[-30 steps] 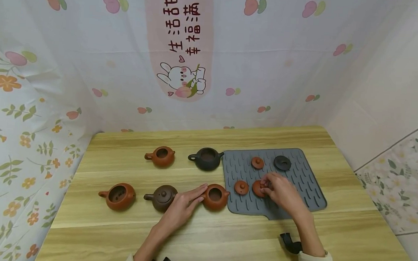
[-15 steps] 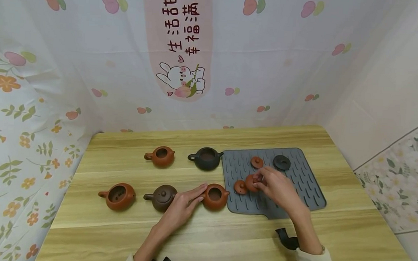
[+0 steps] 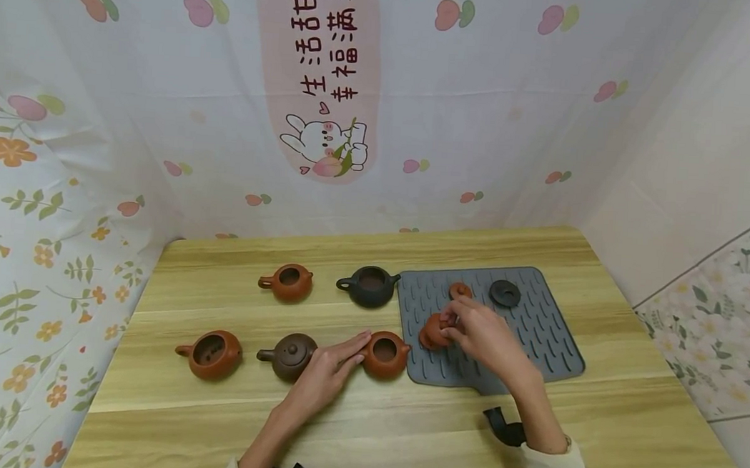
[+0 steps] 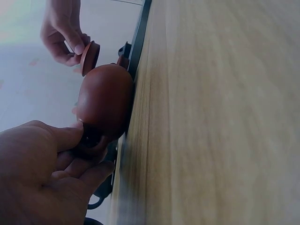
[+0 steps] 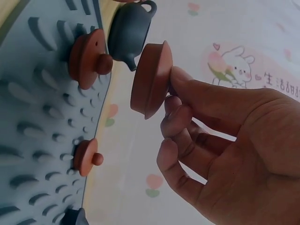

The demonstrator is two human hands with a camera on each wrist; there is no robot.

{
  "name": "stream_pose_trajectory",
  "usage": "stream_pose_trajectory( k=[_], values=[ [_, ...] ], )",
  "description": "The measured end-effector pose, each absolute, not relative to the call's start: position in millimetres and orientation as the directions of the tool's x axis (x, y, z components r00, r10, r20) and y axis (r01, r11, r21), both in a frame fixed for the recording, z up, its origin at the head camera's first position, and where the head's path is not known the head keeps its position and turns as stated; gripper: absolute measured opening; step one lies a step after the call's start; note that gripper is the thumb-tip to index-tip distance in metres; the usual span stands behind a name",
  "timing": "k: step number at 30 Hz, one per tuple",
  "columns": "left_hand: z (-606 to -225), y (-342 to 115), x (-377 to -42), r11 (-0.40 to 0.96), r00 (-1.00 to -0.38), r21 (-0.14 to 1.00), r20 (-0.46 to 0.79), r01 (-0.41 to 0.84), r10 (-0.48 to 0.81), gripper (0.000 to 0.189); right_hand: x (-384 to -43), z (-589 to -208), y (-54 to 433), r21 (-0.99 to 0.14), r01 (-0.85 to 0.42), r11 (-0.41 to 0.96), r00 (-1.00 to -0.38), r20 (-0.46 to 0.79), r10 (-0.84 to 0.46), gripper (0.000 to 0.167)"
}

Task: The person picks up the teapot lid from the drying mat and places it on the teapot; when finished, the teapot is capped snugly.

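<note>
My left hand [image 3: 324, 375] holds the handle of a lidless reddish-brown clay teapot [image 3: 387, 370], thumb and fingers around it in the left wrist view. The pot stands on the table, spout pointing right. My right hand [image 3: 486, 339] pinches a reddish-brown teapot lid [image 5: 152, 79] by its knob, which the fingertips mostly hide. In the right wrist view this lid hangs in the air, clear of the grey ridged mat [image 3: 558, 345]. A second reddish lid [image 5: 83, 58] lies on the mat below it, with a smaller reddish lid [image 5: 84, 158] farther back.
A black lid [image 3: 505, 293] sits at the mat's back right. Left of the left hand are a lidded dark brown teapot [image 3: 291, 365] and an uncovered reddish teapot [image 3: 228, 359]. Behind stand a small reddish teapot [image 3: 294, 292] and a black teapot [image 3: 374, 297], both uncovered.
My right hand has lifted the reddish lid off the mat and carried it left, over the neighbouring lid. The left hand and its teapot have stayed in place.
</note>
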State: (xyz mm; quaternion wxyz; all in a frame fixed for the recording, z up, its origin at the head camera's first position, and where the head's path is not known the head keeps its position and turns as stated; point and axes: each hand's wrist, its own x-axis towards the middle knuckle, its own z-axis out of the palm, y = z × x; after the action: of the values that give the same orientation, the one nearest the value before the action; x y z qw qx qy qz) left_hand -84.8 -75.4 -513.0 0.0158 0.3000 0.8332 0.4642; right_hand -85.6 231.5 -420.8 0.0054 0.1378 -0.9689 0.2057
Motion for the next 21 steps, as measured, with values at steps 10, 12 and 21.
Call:
stream_pose_trajectory(
  k=[10,12,21],
  values=[
    [-512.1,-74.8,-84.6,0.377,-0.813,0.782,0.266,0.497,0.518,0.045,-85.2,-422.1,224.2,-0.389,-0.309,0.868,-0.951,0.105,-0.291,0.016],
    [-512.0,-74.6,-85.0,0.378,-0.811,0.779,0.269,0.5,0.519,0.045,-85.0,-421.9,222.1,-0.395,-0.318,0.862,-0.948,0.11,-0.3,0.016],
    [-511.7,-76.0,-84.0,0.397,-0.822,0.78,0.251,0.484,0.511,0.045,-86.4,-421.9,208.6,-0.391,-0.343,0.854,-0.938,0.086,-0.337,0.014]
  ],
)
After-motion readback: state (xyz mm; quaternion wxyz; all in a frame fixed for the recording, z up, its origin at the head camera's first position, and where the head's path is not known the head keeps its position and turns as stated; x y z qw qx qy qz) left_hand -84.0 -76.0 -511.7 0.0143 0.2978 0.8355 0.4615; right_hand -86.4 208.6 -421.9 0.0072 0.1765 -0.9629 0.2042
